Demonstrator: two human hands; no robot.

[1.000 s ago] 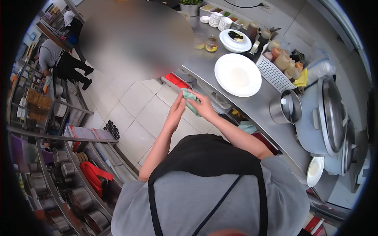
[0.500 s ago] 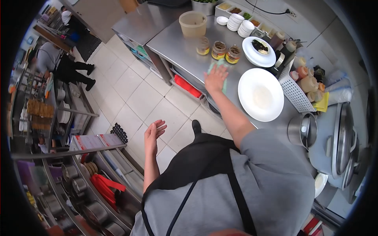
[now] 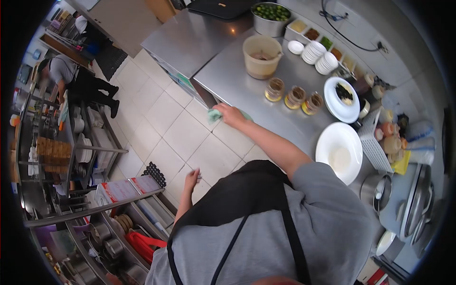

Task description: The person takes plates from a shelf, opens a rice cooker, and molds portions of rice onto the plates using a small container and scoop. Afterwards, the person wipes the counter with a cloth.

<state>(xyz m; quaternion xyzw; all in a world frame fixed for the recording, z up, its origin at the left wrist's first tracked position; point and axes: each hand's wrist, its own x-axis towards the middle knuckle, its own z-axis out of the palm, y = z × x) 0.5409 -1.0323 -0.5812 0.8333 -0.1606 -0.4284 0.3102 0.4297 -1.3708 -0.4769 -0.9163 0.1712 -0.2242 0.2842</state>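
Note:
My right hand is closed on a pale green cloth at the front edge of the steel counter. Part of the cloth hangs past the edge over the floor, and another bit shows behind the hand. My left hand is low over the floor tiles, fingers loosely bent and a little apart, with nothing in it. Beyond my right hand stand three glass jars with yellow labels, holding brown contents. A wide white plate lies on the counter to the right of my right arm.
At the back are a beige bucket, a pot of green fruit and stacked small dishes. A white basket of bottles lines the wall. Shelves of pans stand left; a co-worker is farther back.
My right hand has swept left with the cloth, from beside the jars to the counter's front edge. My left hand has lowered slightly and its fingers have curled. The view has shifted.

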